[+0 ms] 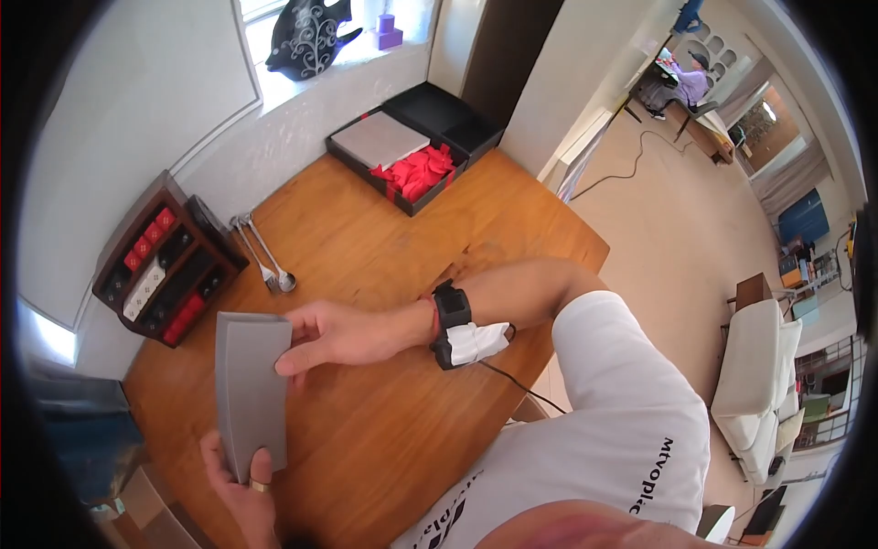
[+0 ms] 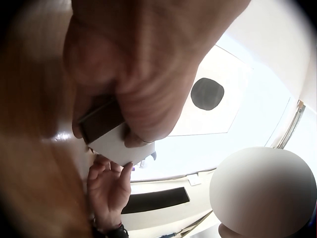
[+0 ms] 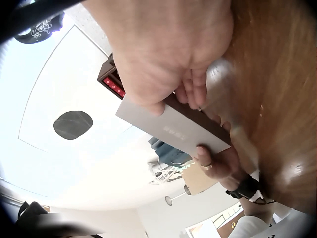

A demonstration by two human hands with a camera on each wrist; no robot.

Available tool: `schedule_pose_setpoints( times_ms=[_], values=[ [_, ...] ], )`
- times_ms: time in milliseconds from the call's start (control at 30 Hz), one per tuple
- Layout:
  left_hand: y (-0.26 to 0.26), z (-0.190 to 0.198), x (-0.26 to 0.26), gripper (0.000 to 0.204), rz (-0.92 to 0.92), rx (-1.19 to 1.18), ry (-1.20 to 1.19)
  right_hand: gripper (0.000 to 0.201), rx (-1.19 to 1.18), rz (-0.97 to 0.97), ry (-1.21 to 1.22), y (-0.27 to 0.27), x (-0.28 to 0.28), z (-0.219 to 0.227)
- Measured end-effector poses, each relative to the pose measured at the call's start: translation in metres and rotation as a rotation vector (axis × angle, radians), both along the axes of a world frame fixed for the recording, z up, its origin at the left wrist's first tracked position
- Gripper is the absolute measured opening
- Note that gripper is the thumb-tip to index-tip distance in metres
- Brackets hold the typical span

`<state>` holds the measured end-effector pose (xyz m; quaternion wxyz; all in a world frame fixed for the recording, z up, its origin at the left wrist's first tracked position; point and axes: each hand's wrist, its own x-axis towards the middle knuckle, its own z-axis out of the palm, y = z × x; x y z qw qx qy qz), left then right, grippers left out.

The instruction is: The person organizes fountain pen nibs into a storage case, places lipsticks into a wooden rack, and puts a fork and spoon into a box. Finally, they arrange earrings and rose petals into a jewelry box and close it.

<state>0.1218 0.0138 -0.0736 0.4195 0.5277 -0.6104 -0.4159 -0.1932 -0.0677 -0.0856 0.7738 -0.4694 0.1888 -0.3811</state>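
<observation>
A long grey box [image 1: 251, 393] with a smooth top is held up over the wooden table by both hands. My left hand [image 1: 242, 489], with a ring, grips its near end, thumb on the top face. At the far end my right hand [image 1: 343, 334] pinches the right edge between thumb and fingers. The right wrist view shows faint lettering on the grey box [image 3: 171, 130] and a darker side, with the left hand's thumb [image 3: 203, 154] on its face. In the left wrist view the right hand's palm [image 2: 110, 191] faces the box's far end.
A dark wooden rack [image 1: 169, 265] with red, white and black pieces stands at the table's left edge. Beside it lie a fork [image 1: 266, 274] and a spoon [image 1: 286, 279]. An open black box [image 1: 412, 197] with red filling sits at the back by the wall.
</observation>
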Motion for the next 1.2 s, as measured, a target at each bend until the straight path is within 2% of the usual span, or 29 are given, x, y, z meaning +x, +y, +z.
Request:
schedule_pose_setpoints(
  times_ms=[67, 133, 200, 333, 367, 467, 633, 833, 1033, 1200],
  values=[
    [0.005, -0.006, 0.004, 0.068, -0.028, 0.085, -0.044, 0.037, -0.049, -0.034, 0.106, -0.004, 0.001, -0.005],
    [0.005, 0.006, 0.001, 0.075, -0.188, 0.142, -0.008, 0.034, -0.034, -0.017, 0.148, 0.002, -0.003, 0.005],
    [0.009, 0.012, -0.002, 0.076, -0.265, 0.133, -0.036, 0.037, 0.003, -0.049, 0.081, 0.007, 0.001, 0.002],
    [0.006, 0.021, -0.009, 0.081, -0.382, 0.176, 0.148, 0.022, 0.027, -0.155, 0.071, 0.006, 0.007, -0.001],
    [0.005, 0.025, -0.012, 0.081, -0.345, 0.191, 0.135, 0.022, 0.041, -0.119, 0.054, 0.004, 0.008, 0.000],
    [0.005, 0.029, -0.016, 0.084, -0.396, 0.247, 0.223, 0.018, 0.085, -0.155, -0.039, 0.003, 0.007, 0.003],
    [0.008, 0.023, -0.019, 0.090, -0.497, 0.198, 0.233, 0.028, 0.104, -0.112, -0.096, 0.004, 0.006, 0.011],
    [0.011, 0.029, -0.027, 0.094, -0.554, 0.332, 0.332, 0.037, 0.142, -0.108, -0.069, 0.012, 0.009, 0.021],
    [0.006, 0.023, -0.025, 0.102, -0.555, 0.396, 0.416, 0.033, 0.134, -0.175, 0.003, 0.015, 0.011, 0.022],
    [0.009, 0.024, -0.030, 0.103, -0.555, 0.374, 0.408, 0.034, 0.156, -0.129, -0.043, 0.015, 0.010, 0.025]
  ],
)
